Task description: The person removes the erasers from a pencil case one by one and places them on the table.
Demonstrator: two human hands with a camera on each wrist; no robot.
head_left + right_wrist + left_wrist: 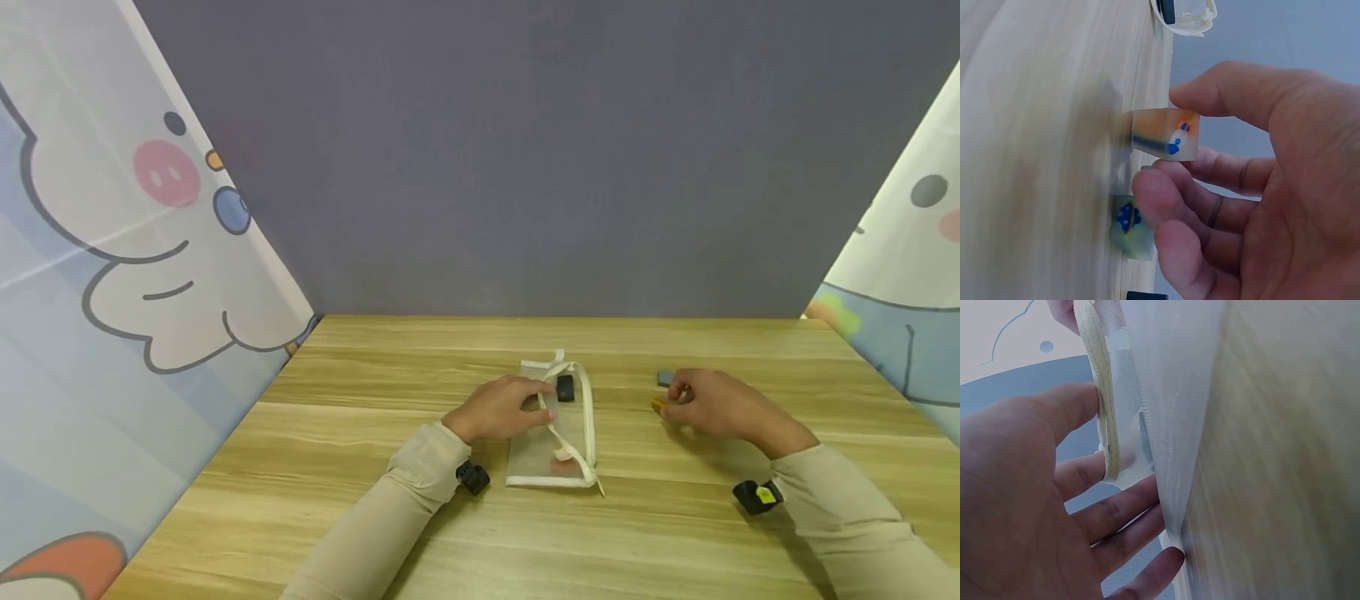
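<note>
A white mesh zip pouch (534, 458) lies on the table, its zipper edge lifted into a loop. My left hand (504, 408) pinches that zipper edge (1107, 419) between thumb and index finger, the other fingers spread along the mesh. A black item (566, 388) and a reddish one (564, 467) show at the pouch. To the right, my right hand (712, 404) pinches a small orange block (1163, 132) with a rocket picture, close over the tabletop. Near its curled lower fingers sits a greenish block (1134, 231) with a blue print.
Behind the light wood table (360, 517) rises a grey panel (480, 167). Cartoon-printed sheets (67, 350) flank it on both sides. A small grey block (665, 378) lies just beyond the right fingertips. Dark wrist devices (472, 477) hang at both cuffs.
</note>
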